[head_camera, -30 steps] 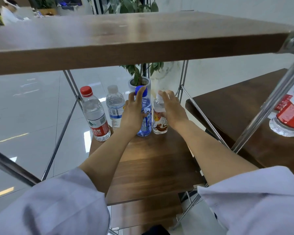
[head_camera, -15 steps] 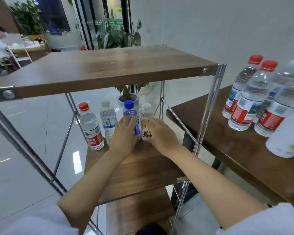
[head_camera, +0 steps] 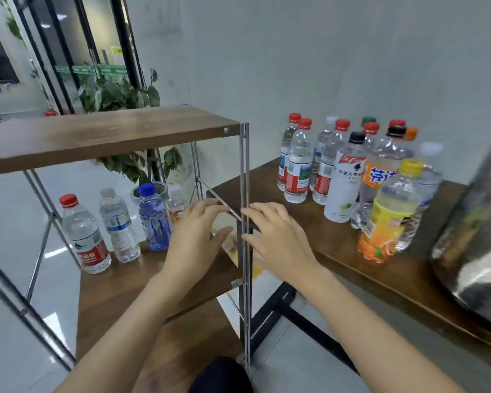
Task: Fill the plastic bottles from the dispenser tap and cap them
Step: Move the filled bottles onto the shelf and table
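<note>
Both hands are drawing back from the row of four capped bottles (head_camera: 119,225) on the lower shelf (head_camera: 111,285), where they were resting a second ago. The left hand (head_camera: 193,242) and right hand (head_camera: 275,239) are hovering with fingers loosely spread, seemingly holding nothing, either side of the metal post (head_camera: 244,180). More bottles are standing in a cluster (head_camera: 343,182) on the bench (head_camera: 338,245) beside the dispenser (head_camera: 471,236); its tap is out of view. Reaching next, I judge, is calling for clearing that post and taking a front bottle by its waist without toppling neighbours.
</note>
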Demonstrator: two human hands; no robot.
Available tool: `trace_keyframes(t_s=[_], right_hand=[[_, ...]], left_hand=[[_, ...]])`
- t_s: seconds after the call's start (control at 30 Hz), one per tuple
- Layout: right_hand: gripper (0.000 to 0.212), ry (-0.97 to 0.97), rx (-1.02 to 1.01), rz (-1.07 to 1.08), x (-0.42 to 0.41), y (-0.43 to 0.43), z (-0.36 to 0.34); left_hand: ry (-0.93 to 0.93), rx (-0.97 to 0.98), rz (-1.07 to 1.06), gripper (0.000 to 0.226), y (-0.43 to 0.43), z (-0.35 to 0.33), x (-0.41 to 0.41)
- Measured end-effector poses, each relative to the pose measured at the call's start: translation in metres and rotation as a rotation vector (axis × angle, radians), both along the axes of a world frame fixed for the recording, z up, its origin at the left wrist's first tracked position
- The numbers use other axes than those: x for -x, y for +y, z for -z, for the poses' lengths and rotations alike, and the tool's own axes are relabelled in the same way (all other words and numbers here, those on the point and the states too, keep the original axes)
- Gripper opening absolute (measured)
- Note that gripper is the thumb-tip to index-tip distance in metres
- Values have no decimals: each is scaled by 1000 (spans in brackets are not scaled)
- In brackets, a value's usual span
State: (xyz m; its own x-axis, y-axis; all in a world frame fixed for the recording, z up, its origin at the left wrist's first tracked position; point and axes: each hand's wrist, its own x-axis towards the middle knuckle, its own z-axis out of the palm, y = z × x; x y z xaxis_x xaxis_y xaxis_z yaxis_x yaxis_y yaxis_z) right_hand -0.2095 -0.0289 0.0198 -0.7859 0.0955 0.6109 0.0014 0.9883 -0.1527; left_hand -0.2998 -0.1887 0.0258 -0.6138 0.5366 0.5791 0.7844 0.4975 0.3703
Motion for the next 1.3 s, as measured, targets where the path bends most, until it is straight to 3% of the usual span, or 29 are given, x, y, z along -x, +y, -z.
trace_keyframes(t_s=[0.37,0.63,0.93,1.13,1.3], right_hand=[[46,202,-30,387,-98,98,-52],[57,168,-123,631,-97,142,-65],[73,158,-119,694,-86,163,-56],[80,180,-110,732,-80,167,-54],[82,205,-91,748,-81,165,-48]], left_hand=[[35,-40,253,38,109,-46,-53],[72,17,395,49,203,-77,-41],[118,231,407,97,282,-97,-2],[107,281,419,101,300,-97,8],[86,164,441,94,301,-84,12]])
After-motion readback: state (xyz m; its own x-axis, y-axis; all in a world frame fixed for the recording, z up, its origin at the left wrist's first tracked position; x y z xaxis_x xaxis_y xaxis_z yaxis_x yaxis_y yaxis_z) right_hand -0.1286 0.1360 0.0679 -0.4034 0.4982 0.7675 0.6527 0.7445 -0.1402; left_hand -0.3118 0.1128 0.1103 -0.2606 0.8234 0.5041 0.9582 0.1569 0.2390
